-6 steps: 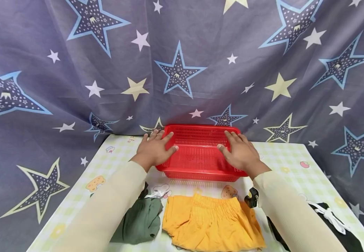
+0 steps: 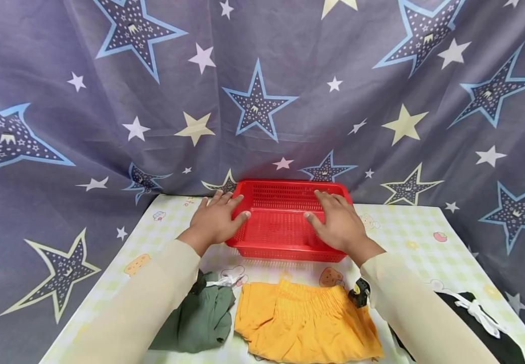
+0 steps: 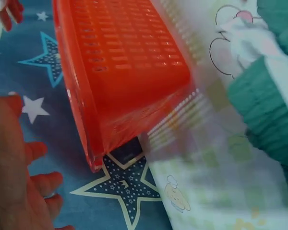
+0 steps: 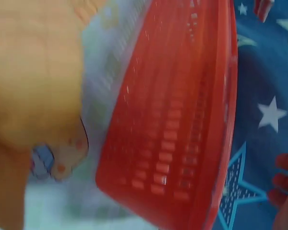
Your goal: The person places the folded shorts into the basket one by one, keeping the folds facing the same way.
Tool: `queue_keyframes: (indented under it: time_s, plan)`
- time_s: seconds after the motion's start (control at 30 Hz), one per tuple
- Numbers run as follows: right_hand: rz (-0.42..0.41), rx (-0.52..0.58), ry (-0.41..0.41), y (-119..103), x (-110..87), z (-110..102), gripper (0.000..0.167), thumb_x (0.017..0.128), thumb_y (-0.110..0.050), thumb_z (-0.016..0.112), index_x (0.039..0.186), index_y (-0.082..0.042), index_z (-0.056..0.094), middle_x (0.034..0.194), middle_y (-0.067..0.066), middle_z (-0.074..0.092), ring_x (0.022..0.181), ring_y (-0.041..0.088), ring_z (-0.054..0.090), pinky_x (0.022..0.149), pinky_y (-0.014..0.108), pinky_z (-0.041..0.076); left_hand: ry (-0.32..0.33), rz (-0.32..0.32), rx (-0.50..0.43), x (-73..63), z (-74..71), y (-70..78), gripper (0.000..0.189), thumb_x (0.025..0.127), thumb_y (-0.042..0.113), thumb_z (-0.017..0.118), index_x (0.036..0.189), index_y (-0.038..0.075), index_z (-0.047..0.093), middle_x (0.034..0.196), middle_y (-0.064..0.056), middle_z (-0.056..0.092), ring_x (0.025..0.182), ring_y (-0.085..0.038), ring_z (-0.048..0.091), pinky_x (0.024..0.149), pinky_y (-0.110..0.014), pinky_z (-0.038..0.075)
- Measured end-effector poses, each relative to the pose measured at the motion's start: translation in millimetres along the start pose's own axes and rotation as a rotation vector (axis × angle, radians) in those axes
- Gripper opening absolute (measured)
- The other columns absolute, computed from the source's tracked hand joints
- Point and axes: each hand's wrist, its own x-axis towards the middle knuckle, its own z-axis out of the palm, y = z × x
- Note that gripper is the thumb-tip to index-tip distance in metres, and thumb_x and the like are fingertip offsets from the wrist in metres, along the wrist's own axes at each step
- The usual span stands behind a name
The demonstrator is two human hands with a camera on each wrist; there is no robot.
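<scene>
Apparently early: left hand (image 2: 214,222) and right hand (image 2: 340,222) spread, gripping nothing, near the placed red basket (image 2: 285,249), with yellow garment (image 2: 307,323), green garment (image 2: 205,318) and black garment (image 2: 500,350) outside.

Basket (image 2: 289,253) is red plastic, glossy along the rim, walls perforated. Orange garment (image 2: 307,323): matt cloth, rough with gathers up top. Green garment (image 2: 203,318): matt cloth, creased. Black garment (image 2: 503,346): matt cloth too, white drawstring (image 2: 480,316) looks textile. Tabletop (image 2: 398,232) has a smooth printed covering, cloth or plastic unclear. Backdrop (image 2: 262,30): matt printed cloth. Sleeves (image 2: 162,288): matt fabric.
</scene>
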Motion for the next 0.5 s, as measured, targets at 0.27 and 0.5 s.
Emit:
queue_keyframes:
  time_s: [0.27,0.5]
  plan:
    - [-0.227,0.072,0.134,-42,-14.1,9,0.065,0.099,-0.043,0.065,0.152,-0.01,0.048,0.147,0.011,0.054,0.139,0.033,0.044,0.116,0.053,0.034,0.178,-0.035,-0.081,-32.5,-3.8,-36.6,0.051,0.106,0.041,0.048,0.139,0.006,0.062,0.146,-0.021,0.054,0.142,-0.042,0.04,0.115,-0.062,0.03]
    - [-0.226,0.233,0.074,-85,-37.1,25,0.051,0.1,-0.04,0.066,0.144,-0.015,0.057,0.131,0.004,0.062,0.11,0.02,0.063,0.088,0.041,0.056,0.128,-0.166,-0.135,-75.7,-14.5,-75.1,0.039,0.102,0.017,0.047,0.134,0.001,0.063,0.137,-0.028,0.057,0.126,-0.049,0.053,0.097,-0.064,0.045]
